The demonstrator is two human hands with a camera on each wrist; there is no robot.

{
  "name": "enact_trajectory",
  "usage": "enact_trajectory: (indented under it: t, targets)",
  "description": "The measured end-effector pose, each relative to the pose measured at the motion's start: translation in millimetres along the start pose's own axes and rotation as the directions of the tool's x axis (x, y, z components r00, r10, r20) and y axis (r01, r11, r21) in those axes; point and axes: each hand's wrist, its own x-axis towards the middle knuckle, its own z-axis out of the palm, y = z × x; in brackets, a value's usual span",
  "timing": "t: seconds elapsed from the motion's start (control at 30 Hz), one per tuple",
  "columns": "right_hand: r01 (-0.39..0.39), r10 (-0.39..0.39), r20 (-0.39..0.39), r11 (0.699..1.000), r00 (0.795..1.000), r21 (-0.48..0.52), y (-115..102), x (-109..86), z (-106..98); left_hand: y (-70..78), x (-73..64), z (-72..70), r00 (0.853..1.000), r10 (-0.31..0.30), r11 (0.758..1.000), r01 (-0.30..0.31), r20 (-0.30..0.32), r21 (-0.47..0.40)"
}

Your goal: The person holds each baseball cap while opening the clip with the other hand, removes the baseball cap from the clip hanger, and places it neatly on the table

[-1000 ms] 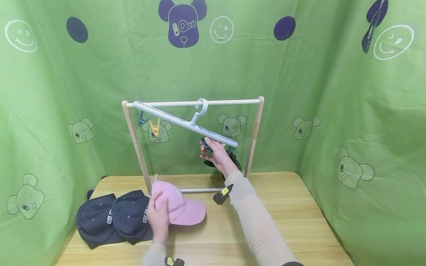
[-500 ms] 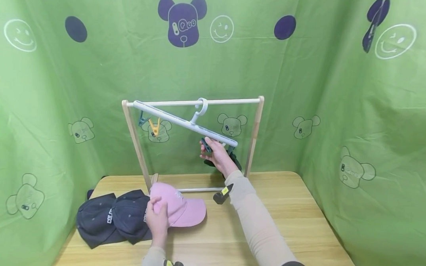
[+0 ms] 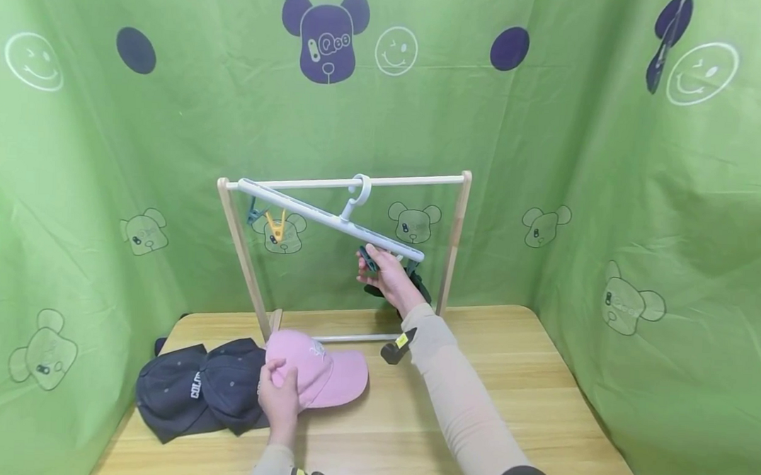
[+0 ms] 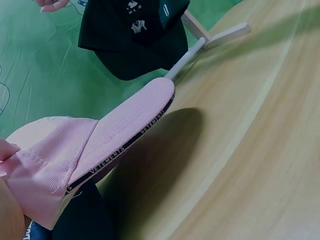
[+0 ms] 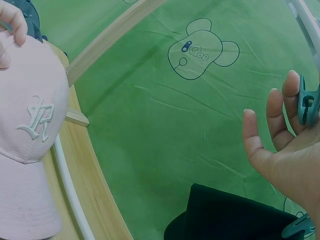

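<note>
My left hand (image 3: 278,399) pinches the crown of a pink baseball cap (image 3: 342,377), thumb and fingers at its back edge. The cap's brim points right, and its underside faces the table in the left wrist view. Higher up, my right hand (image 3: 390,277) pinches a dark green clothespin (image 5: 306,102) under the low right end of a pale blue hanger (image 3: 330,219). The hanger hooks over the rack's top bar and tilts down to the right. Behind my right hand hangs a dark cap (image 4: 135,42), held by another green clip (image 5: 298,226).
Two overlapping navy caps (image 3: 172,391) lie at the table's left. A wooden rack (image 3: 454,248) stands at the back of the table (image 3: 507,399). A yellow clip (image 3: 277,228) and a green clip (image 3: 253,212) hang from the hanger's high left end. Green curtains (image 3: 587,168) surround the table.
My left hand has lowered slightly and shifted a little left, and the crown of the pink cap has come down with it. The right hand, clothespin and hanger look the same.
</note>
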Motion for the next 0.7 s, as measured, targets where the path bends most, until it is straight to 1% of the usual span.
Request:
enact_trajectory:
  t: [0.23, 0.47, 0.7]
  targets:
    - [0.005, -0.006, -0.009, 1.000, 1.000, -0.023, 2.1, -0.1, -0.2, -5.6, -4.1, -3.4, 0.999, -0.046, 0.999, 0.046, 0.002, 0.022]
    - [0.014, -0.014, -0.009, 1.000, 1.000, -0.026, 2.4, 0.0, -0.5, -13.2, -5.7, -5.3, 0.998, -0.066, 0.998, 0.066, 0.012, 0.024]
    - [0.017, -0.017, -0.003, 1.000, 1.000, -0.023, 1.7, -0.1, -1.0, -18.4, -7.5, -6.8, 0.991, -0.131, 0.990, 0.130, 0.021, 0.046]
